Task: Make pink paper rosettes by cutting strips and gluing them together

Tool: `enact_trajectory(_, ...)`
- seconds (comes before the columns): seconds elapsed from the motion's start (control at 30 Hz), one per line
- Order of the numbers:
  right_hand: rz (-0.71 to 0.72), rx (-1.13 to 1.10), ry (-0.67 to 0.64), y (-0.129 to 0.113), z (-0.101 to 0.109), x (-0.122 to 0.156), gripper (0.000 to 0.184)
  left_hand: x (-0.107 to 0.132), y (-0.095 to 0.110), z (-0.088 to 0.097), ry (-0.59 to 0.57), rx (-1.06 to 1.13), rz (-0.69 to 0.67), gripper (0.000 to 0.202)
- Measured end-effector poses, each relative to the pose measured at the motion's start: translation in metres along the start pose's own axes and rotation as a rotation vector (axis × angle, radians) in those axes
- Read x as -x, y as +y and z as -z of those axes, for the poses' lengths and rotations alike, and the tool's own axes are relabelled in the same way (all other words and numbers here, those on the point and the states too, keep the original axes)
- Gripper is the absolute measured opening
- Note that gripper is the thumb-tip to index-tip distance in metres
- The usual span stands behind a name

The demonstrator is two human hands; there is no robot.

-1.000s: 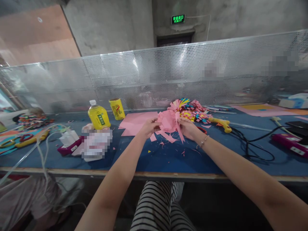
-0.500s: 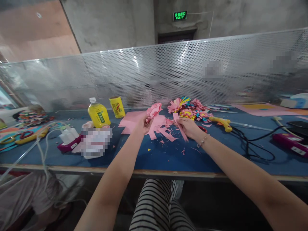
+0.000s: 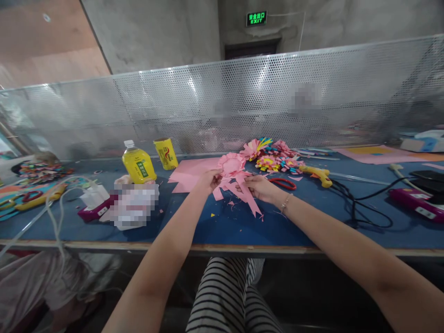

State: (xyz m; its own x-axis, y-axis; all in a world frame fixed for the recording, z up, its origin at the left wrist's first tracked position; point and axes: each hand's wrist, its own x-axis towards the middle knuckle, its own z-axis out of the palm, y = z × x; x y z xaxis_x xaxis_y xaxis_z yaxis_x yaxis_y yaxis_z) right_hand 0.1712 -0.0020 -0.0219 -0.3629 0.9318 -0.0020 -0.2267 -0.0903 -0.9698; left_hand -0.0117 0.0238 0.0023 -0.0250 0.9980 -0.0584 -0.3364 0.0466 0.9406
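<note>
The left hand point(image 3: 211, 180) pinches the flower point(image 3: 231, 165) at its lower left edge, above the desk point(image 3: 222, 233); the right hand point(image 3: 259, 188) pinches a strip point(image 3: 250, 198). Both appear light and easily creased: grip edges gently.

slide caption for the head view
Left hand holding a pink paper flower, right hand at a pink strip, over a blue tabletop.

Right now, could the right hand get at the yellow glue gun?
Probably yes: the yellow glue gun lies to the right of the right hand, with the low red handle between them. But that hand holds a pink paper strip, so it may need freeing first.
</note>
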Motion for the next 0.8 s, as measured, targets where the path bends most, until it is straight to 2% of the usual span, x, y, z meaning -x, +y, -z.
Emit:
enact_trajectory(0.27, 0.064, -0.047, 0.016, -0.004, -0.009, 0.005, 0.01, 0.008, -0.001, -0.004, -0.085, -0.065, -0.077, 0.019)
enact_trajectory(0.6, 0.068, -0.081, 0.024, 0.0, -0.002, -0.003, 0.016, 0.01, -0.002, -0.006, -0.114, -0.069, -0.156, 0.029)
enact_trajectory(0.8, 0.059, -0.099, 0.009, -0.008, -0.008, 0.004, 0.022, 0.009, -0.003, -0.006, -0.117, -0.09, -0.215, 0.028)
